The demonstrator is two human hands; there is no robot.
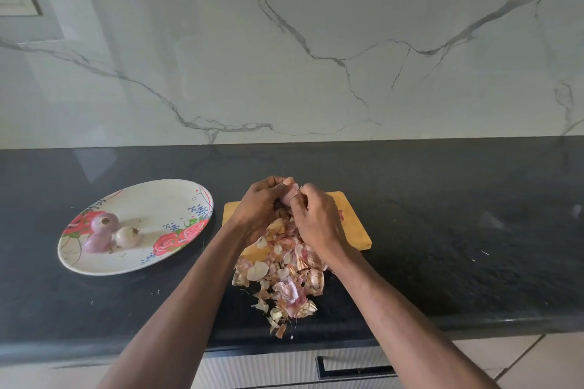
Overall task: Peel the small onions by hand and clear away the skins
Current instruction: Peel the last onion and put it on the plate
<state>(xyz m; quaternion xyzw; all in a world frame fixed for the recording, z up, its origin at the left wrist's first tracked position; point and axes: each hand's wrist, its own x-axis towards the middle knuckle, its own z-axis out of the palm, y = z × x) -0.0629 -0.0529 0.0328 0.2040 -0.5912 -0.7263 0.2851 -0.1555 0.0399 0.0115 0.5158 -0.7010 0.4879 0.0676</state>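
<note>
- A white plate [177, 199] with red roses painted on it sits on the black counter [442, 230], well to the left of the board [355, 224].
- Three peeled onions [110, 235] lie close together on the left part of the plate, far left of the board. Two are pink and one is pale. The pale one touches a pink one.
- The left hand [262, 208] is over the left end of the board. Its fingers are curled round a small pink onion [290, 196] and hold it up above the board.
- That onion is between the two hands, above the back edge of the board.
- The right hand [316, 218] is over the middle of the board. Its fingertips pinch at the same onion, right beside the left thumb. I cannot tell if they have hold of a bit of skin or the onion itself.
- A big heap of skins [284, 271] lies under the hands. It starts on the board and spills off the near edge onto the counter, toward the person.
- The board is yellow wood. Its right end pokes out past the right hand.
- A gray drawer with a dark handle [354, 369] is below the counter, nearer the person than the board.
</note>
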